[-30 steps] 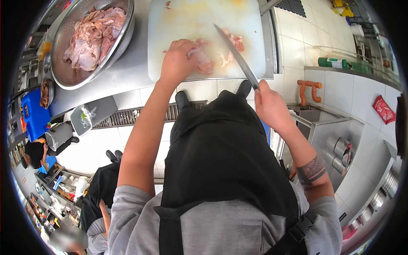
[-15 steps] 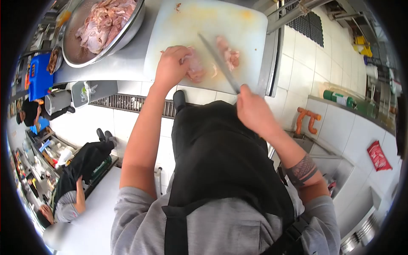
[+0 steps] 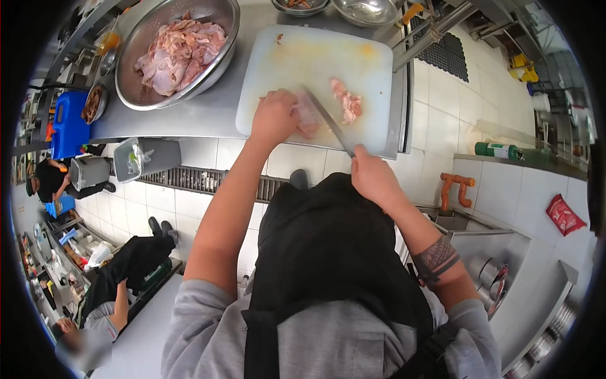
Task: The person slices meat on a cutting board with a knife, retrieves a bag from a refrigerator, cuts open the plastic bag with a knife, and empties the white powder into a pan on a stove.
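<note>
On the white cutting board (image 3: 303,57) lies a piece of raw chicken (image 3: 307,120). My left hand (image 3: 275,117) is closed over its left side, the fingers curled on the meat. A long knife (image 3: 331,123) is gripped by the handle in my right hand (image 3: 377,178), at the board's near edge. Its blade slants up and left, with the tip beside the chicken, close to my left fingers; whether it touches the meat I cannot tell. Cut chicken pieces (image 3: 347,104) rest on the board, right of the blade.
A steel colander (image 3: 129,79) heaped with raw chicken stands left of the board on the steel counter (image 3: 189,123). Further left are a small bowl (image 3: 95,104) and a blue jug (image 3: 71,126). Metal bowls (image 3: 364,11) sit behind the board. Two people work at left.
The view has shifted, so the board and colander appear lower and further right. The knife blade has come closer to the chicken under my left hand.
</note>
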The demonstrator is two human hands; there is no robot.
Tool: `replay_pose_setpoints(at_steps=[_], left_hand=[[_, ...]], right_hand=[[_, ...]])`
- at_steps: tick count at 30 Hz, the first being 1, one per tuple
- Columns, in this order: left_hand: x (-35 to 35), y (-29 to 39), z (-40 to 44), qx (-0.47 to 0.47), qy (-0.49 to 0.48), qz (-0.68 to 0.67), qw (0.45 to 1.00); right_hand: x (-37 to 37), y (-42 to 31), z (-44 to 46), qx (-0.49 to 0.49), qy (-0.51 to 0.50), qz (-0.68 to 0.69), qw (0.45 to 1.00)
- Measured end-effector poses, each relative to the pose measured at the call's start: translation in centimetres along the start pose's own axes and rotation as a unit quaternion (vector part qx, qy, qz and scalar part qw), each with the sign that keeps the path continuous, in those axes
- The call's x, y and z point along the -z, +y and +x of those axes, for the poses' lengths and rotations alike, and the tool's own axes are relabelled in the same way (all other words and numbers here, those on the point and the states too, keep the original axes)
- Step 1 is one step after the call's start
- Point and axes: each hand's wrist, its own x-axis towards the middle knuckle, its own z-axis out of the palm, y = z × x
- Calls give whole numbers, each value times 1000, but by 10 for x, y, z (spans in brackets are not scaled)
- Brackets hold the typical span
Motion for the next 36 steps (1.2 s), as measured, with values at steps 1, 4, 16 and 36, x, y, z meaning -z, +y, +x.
replay_pose_setpoints(at_steps=[1, 4, 16, 36], left_hand=[[3, 0, 0, 12, -15, 23, 1000], [9, 2, 0, 23, -5, 54, 998], [-7, -1, -5, 11, 60, -10, 998], [-17, -11, 8, -37, 11, -85, 996]], right_hand=[[-2, -2, -2, -17, 18, -7, 1000], [-11, -9, -10, -55, 56, 36, 996], [-14, -27, -16, 0, 61, 24, 998], [-15, -29, 69, 59, 0, 5, 998]])
